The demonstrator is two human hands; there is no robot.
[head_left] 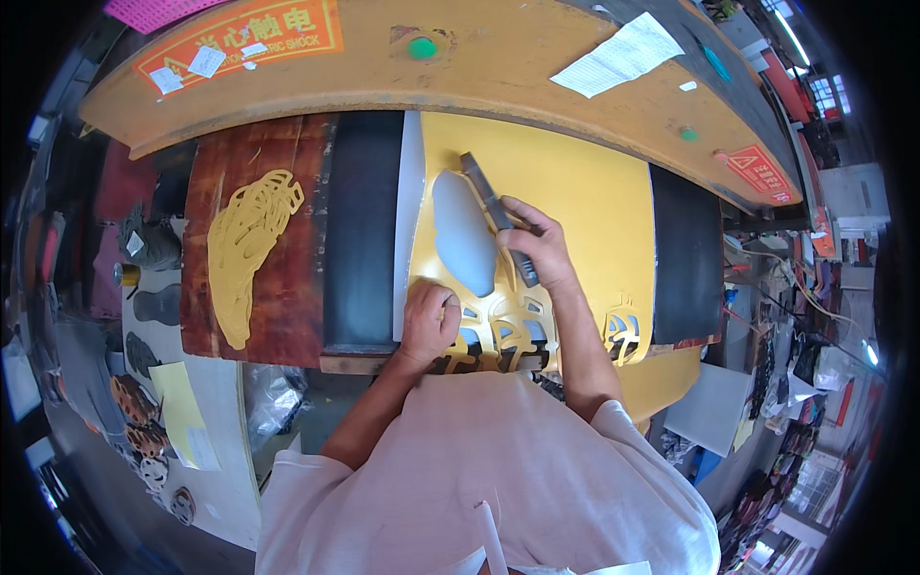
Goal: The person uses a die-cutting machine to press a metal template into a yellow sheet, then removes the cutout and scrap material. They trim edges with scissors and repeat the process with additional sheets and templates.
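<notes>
My right hand (pixel 539 241) grips a dark grey, narrow tool (pixel 486 192), which looks like a metal cutting die seen edge-on. It is tilted over a yellow sheet (pixel 585 211), beside a long rounded opening with pale blue-grey showing through. Close to my body, the sheet's near end is cut into an openwork of holes and thin strips. My left hand (pixel 430 320) rests at that cut end with its fingers curled in; what lies inside them, if anything, is hidden. A pale layer edges the sheet on its left.
An orange machine beam (pixel 479 77) with warning labels and a paper sheet spans the far side. To the left, yellow openwork cut pieces (pixel 244 254) lie stacked on a red-brown board (pixel 297 206). Black surfaces (pixel 364 230) flank the sheet. Shoe parts (pixel 134 398) sit further left.
</notes>
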